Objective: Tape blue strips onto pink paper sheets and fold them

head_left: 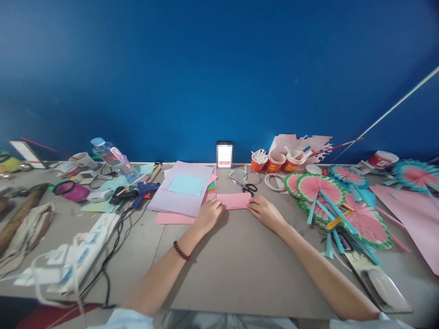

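Note:
A narrow strip of pink paper (234, 201) lies crosswise on the grey table (247, 265). My left hand (210, 214) grips its left end, fingers bent and pressed together. At the right end, the fingers of my right hand (263, 210) pinch the paper against the table. Just behind the strip rest black-handled scissors (249, 187). Beside my left hand is a stack of lilac paper (161, 196) with a light blue sheet (187, 184) on top and pink sheets under it.
Watermelon-patterned paper fans (320, 187) lie to the right, near a white mouse (386, 285). Red paper cups (259, 161) and a phone-like screen (224, 155) stand by the blue wall. Leftward are a glue gun (144, 192), a water bottle (115, 157) and a power strip (89, 246) with cables.

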`<state>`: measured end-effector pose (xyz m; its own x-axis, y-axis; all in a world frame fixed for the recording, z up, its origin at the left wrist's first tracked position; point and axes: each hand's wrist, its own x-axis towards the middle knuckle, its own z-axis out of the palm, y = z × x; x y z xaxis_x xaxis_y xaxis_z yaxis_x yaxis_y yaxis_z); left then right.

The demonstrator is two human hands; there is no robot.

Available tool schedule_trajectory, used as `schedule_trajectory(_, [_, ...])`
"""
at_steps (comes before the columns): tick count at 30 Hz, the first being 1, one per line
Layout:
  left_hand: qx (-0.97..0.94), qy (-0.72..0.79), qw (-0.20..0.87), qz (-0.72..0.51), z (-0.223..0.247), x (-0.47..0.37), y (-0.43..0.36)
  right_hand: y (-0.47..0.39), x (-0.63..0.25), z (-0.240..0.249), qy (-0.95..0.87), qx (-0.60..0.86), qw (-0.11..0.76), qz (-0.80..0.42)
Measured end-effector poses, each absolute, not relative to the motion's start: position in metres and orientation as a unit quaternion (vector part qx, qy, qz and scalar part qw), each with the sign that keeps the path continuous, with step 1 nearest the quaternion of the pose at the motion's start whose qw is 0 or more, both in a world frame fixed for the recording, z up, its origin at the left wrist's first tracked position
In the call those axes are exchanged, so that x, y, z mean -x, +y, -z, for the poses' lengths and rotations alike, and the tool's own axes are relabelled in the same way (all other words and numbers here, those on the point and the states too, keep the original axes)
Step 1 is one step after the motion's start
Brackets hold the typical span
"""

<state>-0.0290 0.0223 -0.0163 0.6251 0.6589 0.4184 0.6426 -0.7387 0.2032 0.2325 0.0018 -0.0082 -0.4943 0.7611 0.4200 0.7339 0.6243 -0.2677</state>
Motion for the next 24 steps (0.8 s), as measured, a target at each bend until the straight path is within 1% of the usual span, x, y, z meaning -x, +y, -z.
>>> schedule_trajectory(5, [-0.897,0.366,-0.009,-0.246,0.016,0.027,0.02,-0.002,-0.23,0.006,-0.88,0.43,0.197,0.054])
schedule_trajectory(8, [-0.908,0.345,-0.043,-0.233,0.016,0.026,0.019,-0.004,-0.229,0.006,-0.88,0.434,0.175,0.082])
schedule_trajectory(13, [-0.918,0.316,-0.109,-0.213,0.015,0.023,0.018,-0.007,-0.226,0.006,-0.879,0.428,0.186,0.101])
schedule_trajectory(19, [-0.908,0.299,-0.171,-0.238,0.012,0.019,0.014,-0.008,-0.221,0.006,-0.874,0.423,0.197,0.136])
schedule_trajectory(24, [-0.903,0.303,-0.194,-0.236,0.011,0.018,0.012,-0.012,-0.216,0.005,-0.859,0.439,0.191,0.18])
